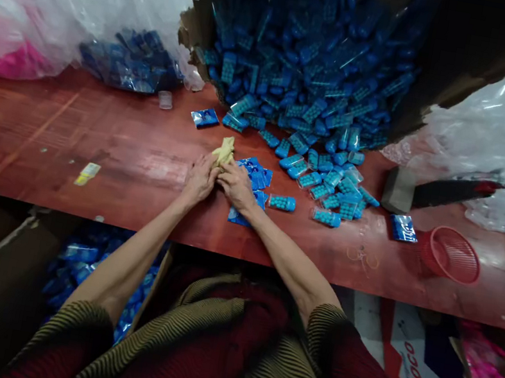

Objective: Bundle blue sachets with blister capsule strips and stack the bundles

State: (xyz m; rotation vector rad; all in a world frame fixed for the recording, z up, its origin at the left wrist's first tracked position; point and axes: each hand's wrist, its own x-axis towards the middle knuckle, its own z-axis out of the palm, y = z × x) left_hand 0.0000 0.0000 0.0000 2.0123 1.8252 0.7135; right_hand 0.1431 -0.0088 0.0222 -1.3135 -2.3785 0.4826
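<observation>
My left hand point(201, 177) and my right hand point(237, 185) meet near the middle of the table, fingers curled in on a crumpled pale-yellow piece point(225, 150) that looks like cloth. Its top sticks out beyond the fingertips; the rest is hidden under them. Just right of my right hand, and partly beneath its wrist, lie several flat blue packets point(257, 175). Small clear bottles of blue beads with blue caps lie farther right, one bottle point(282, 203) closest to my right forearm. A single blue packet point(205, 118) rests beyond my hands.
A large open carton point(450, 67) spills blue bottles onto the red table point(45, 146). Clear bags point(127, 66) stand at the left. To the right are a red basket point(453, 256), a dark block-like tool point(399, 190) and a blue packet point(404, 228). Boxes of goods sit below the edge.
</observation>
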